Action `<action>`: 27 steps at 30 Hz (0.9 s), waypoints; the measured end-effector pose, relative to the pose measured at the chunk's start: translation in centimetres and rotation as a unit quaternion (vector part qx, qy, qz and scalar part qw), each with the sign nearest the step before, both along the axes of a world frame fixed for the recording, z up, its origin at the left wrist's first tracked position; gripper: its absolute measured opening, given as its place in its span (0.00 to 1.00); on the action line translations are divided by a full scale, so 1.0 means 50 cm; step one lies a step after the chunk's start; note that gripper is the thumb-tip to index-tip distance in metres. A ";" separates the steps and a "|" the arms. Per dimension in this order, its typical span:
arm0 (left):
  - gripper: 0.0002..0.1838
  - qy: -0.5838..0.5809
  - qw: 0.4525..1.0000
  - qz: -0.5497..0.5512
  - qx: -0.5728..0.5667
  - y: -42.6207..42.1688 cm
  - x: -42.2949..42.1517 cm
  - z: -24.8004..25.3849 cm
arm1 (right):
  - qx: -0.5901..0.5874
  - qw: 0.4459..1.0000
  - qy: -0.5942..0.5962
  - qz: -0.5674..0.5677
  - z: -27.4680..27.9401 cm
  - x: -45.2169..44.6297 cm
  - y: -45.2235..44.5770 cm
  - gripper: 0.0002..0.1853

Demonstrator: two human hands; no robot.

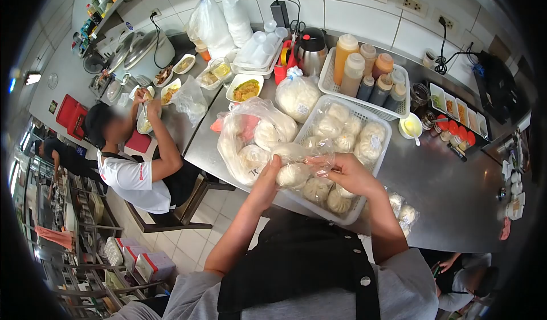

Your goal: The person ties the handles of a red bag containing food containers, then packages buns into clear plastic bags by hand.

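Note:
Between my hands is a clear plastic bag of buns (292, 175), held over the front left edge of a white basket (385, 147). My left hand (265, 182) is closed on the bag's left side, by a pale round bun. My right hand (348, 173) pinches the gathered plastic at the other end. Bagged and loose-looking pleated buns (339, 202) fill the basket beneath. A larger clear bag (235, 127) with more buns lies just beyond my left hand, overlapping the held one.
A seated co-worker (137, 172) handles food at the left counter. Behind the basket stand a crate of sauce bottles (352, 69), a thermos (311, 49) and a tied white bag (298, 96). Red-lidded jars (457, 133) and a small bowl (410, 127) are rightward. Another person (464, 280) is at lower right.

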State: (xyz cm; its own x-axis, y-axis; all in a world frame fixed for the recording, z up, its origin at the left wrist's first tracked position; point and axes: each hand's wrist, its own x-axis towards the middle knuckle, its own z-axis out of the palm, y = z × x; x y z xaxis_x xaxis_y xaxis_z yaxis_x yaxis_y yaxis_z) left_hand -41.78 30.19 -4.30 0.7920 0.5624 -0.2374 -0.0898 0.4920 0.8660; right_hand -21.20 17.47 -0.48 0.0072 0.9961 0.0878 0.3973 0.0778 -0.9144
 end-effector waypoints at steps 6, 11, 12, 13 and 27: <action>0.37 -0.048 0.996 -0.032 -0.065 -0.001 -0.001 0.007 | -0.147 0.957 0.244 -0.059 0.020 0.022 0.003 0.16; 0.36 -0.028 0.998 -0.002 -0.053 -0.006 0.013 0.010 | 0.013 0.989 0.144 0.005 0.007 0.028 -0.009 0.19; 0.36 -0.018 0.998 0.018 -0.054 -0.006 0.015 0.010 | 0.012 0.989 0.144 0.005 0.010 0.027 -0.017 0.19; 0.36 -0.018 0.998 0.018 -0.055 -0.004 0.016 0.010 | -0.051 0.943 0.328 0.021 0.020 0.027 -0.026 0.19; 0.34 -0.025 0.998 -0.020 -0.059 0.008 0.019 0.012 | -0.145 0.967 0.207 -0.034 -0.007 -0.010 0.009 0.21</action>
State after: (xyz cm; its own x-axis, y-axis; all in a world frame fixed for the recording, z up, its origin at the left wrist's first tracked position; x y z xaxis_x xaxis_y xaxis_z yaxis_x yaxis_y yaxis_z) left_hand -40.83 30.59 -3.68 0.8262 0.5002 -0.2592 -0.1101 0.5946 0.7964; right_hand -21.69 17.94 -0.82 0.0483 0.9742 -0.2203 -0.0129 -0.2200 -0.9754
